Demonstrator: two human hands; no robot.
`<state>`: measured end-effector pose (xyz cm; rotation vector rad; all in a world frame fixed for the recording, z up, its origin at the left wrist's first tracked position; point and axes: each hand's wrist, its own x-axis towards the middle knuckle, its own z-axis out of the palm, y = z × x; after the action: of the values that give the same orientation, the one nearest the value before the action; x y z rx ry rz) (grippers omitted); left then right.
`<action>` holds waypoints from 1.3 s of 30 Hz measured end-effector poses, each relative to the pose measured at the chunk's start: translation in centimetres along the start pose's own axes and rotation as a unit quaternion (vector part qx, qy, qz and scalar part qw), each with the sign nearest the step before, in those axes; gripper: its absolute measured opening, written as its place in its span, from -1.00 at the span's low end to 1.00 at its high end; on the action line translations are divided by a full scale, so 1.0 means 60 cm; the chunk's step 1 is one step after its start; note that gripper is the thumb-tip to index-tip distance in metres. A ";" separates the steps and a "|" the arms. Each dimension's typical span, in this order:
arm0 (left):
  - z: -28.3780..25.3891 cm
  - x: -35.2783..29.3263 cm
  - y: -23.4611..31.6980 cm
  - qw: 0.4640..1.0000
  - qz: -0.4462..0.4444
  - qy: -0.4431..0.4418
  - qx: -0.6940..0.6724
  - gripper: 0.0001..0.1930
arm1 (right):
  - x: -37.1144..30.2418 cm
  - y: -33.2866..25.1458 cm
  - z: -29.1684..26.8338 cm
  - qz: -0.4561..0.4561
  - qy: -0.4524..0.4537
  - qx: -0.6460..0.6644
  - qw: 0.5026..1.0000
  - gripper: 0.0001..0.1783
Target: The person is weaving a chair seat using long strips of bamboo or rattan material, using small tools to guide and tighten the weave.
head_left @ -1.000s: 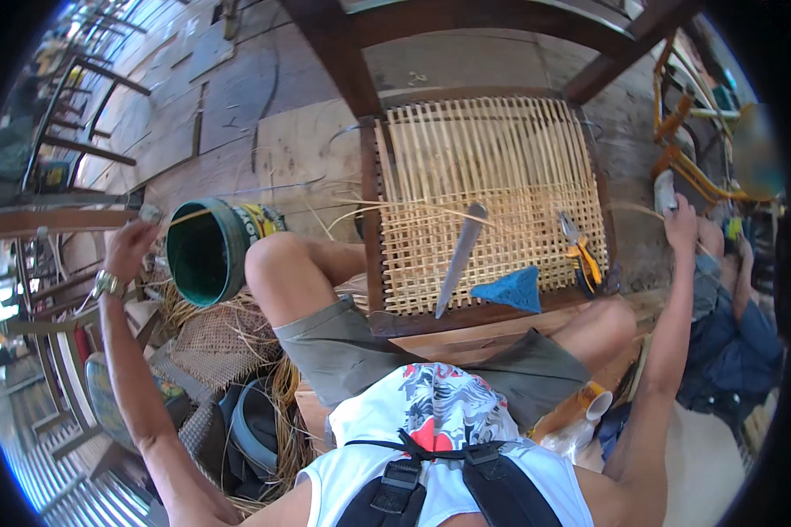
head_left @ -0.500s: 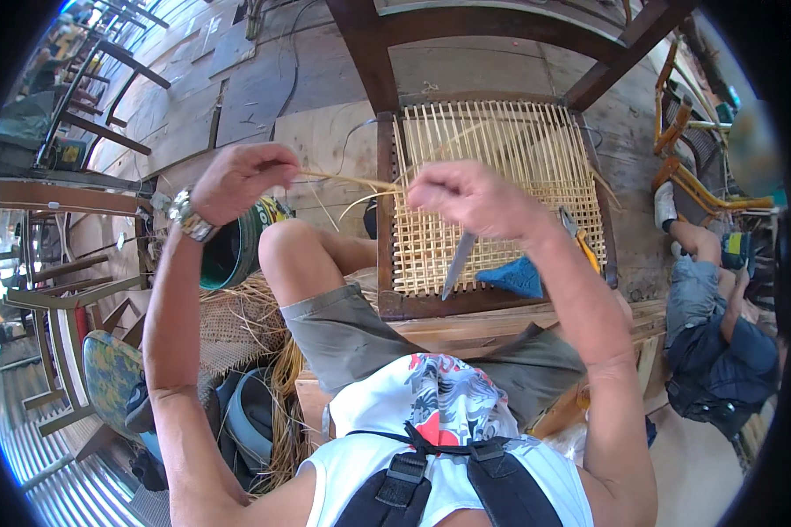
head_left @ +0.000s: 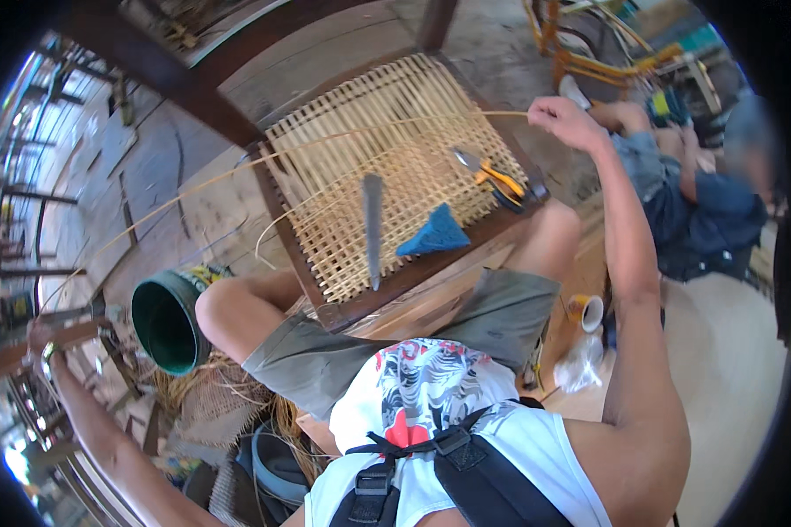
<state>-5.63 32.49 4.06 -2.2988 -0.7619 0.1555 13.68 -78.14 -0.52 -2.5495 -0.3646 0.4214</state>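
A long pale cane strand [head_left: 343, 132] stretches across my front in a shallow curve. My right hand [head_left: 569, 123], at the upper right, is closed in a pinch on one end. Toward the far left rim the strand runs to my left hand [head_left: 40, 339], which looks closed on it, though small and blurred there. Beneath the strand is a chair seat [head_left: 360, 162] of woven cane in a dark wood frame. On it lie a flat grey metal blade [head_left: 373, 224], a blue cloth [head_left: 437, 230] and pliers with orange and black handles [head_left: 494, 177].
A dark green bucket [head_left: 169, 321] stands left of my knee. Loose cane strips [head_left: 281, 430] lie below it. At the right are a yellow cup [head_left: 586, 312] and a clear plastic bag [head_left: 580, 364]. Another person [head_left: 677, 202] sits beyond my right arm.
My hands have moved far apart, the left to the lower left and the right to the upper right, drawing out the strand. My view has turned, and the blade now shows whole on the seat.
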 end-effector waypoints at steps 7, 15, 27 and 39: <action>-0.399 -0.087 0.254 0.858 0.078 0.279 -0.424 -0.54 | -0.085 -0.063 0.025 -0.006 0.083 -0.016 0.996 -0.73; -0.680 -0.645 0.779 0.429 0.408 -0.327 -0.737 -0.37 | -0.131 -0.212 0.124 -0.041 0.037 0.229 0.972 -0.80; -0.591 -0.583 0.819 0.128 0.038 -0.370 -0.919 -0.82 | -0.159 -0.130 0.092 -0.041 0.005 0.192 0.980 -0.80; -0.411 -0.481 0.688 0.246 -0.075 -0.314 -0.914 -0.80 | -0.115 -0.129 0.065 0.063 -0.128 0.189 0.972 -0.83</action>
<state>-1.79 -22.27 -7.48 -4.3002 -2.6276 -0.0128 4.61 -72.27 2.01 -2.1567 -0.1903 0.7921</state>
